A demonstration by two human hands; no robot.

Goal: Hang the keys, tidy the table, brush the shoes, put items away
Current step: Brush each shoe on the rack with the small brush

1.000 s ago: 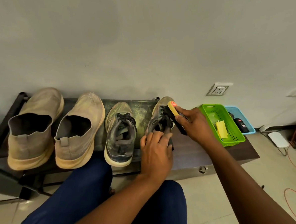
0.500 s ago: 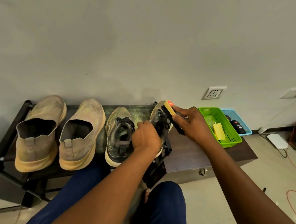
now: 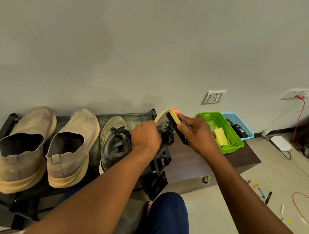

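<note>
My left hand [image 3: 145, 137] grips a grey laced sneaker [image 3: 164, 129] and holds it tilted up above the right end of the dark shoe rack [image 3: 11, 118]. My right hand [image 3: 196, 134] holds a shoe brush [image 3: 175, 122] with a yellow wooden back and black bristles, pressed against the sneaker's right side. The matching grey sneaker [image 3: 114, 142] sits on the rack just left of my left hand. Two tan slip-on shoes [image 3: 23, 146] [image 3: 71, 147] stand further left on the rack.
A brown low table [image 3: 192, 161] adjoins the rack on the right, carrying a green basket [image 3: 230, 130] with yellow notes and a blue basket [image 3: 244, 124] with dark items. Pens [image 3: 263, 195], a white device [image 3: 280, 143] and red cable [image 3: 302, 173] lie on the floor. My knees are below.
My left hand moved from the sneaker's heel up onto its left side and raised the shoe. The brush in my right hand slid toward the toe.
</note>
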